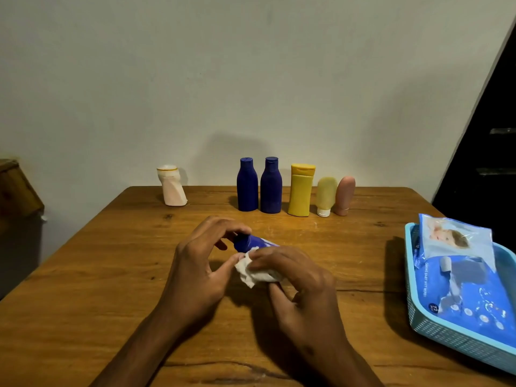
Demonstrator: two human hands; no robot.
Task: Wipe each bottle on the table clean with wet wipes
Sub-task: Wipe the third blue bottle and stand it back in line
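Observation:
My left hand (199, 263) grips the cap end of a dark blue bottle (248, 243) held on its side above the middle of the wooden table (111, 275). My right hand (298, 280) holds a crumpled white wet wipe (255, 273) wrapped round the bottle's body, hiding most of it. Along the far edge stand a tilted white bottle (171, 187), two dark blue bottles (247, 185) (270, 187), a yellow bottle (301, 191), a pale yellow tube (326, 195) on its white cap and a pinkish tube (345, 195).
A light blue plastic basket (435, 331) sits at the table's right edge with blue wet wipe packs (460, 286) in it. A dark doorway or stair is at the far right. A brown object stands left of the table.

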